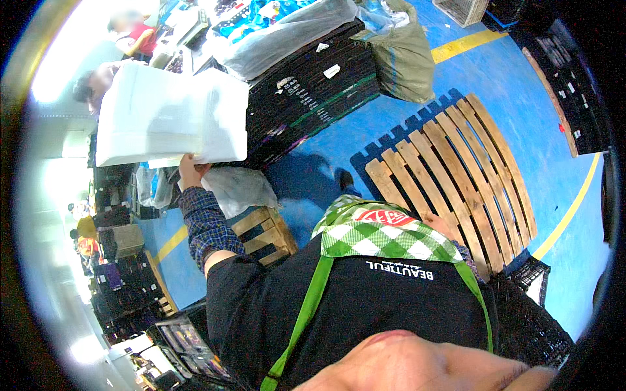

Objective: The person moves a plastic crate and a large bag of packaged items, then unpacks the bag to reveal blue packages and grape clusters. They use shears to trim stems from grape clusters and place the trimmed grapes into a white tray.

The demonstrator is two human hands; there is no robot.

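Observation:
My left hand (191,171) is at the lower edge of a large white foam or plastic box (171,115), its fingers partly hidden at the rim. The box is raised at the upper left, beside a stack of black crates (313,83). My right hand (436,224) hangs low at my side, by the green checked apron (386,237) and in front of a wooden pallet (455,176). Its fingers are too small and blurred to read.
A woven sack (408,63) stands at the crates' end. Another wooden pallet (266,232) lies below the plastic sheeting (239,188). Black crates (538,303) stand at lower right. Behind the box is a person (93,88); another person in red (142,41) is farther off.

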